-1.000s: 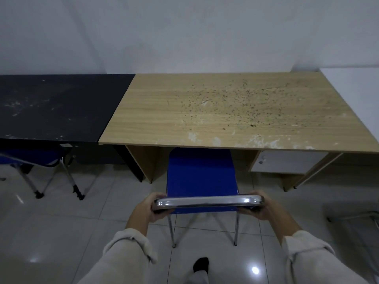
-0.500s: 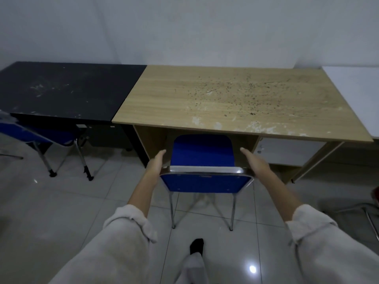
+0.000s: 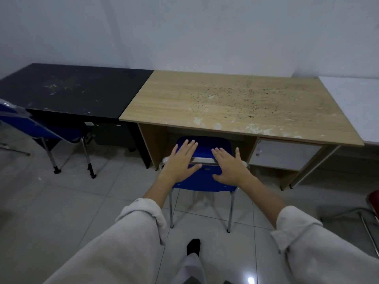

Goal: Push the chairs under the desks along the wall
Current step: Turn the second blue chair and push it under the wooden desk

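Note:
A blue chair (image 3: 205,182) with a chrome frame stands at the wooden desk (image 3: 235,103), its seat partly under the desktop and its backrest outside the front edge. My left hand (image 3: 181,160) and my right hand (image 3: 230,166) are spread flat, fingers apart, over the top of the backrest; I cannot tell if they touch it. Neither hand grips anything. A second blue chair (image 3: 41,128) stands at the left, its seat partly under the black desk (image 3: 71,91).
A white desk (image 3: 356,103) adjoins the wooden one on the right. A red chair (image 3: 372,203) with chrome legs shows at the right edge. The wooden desk has a white drawer unit (image 3: 287,155). My dark sock (image 3: 193,247) is on the tiled floor behind the chair.
The blue chair has slid forward under the wooden desk. My hands let go of the backrest bar and now lie open over it. The view has pulled back and left.

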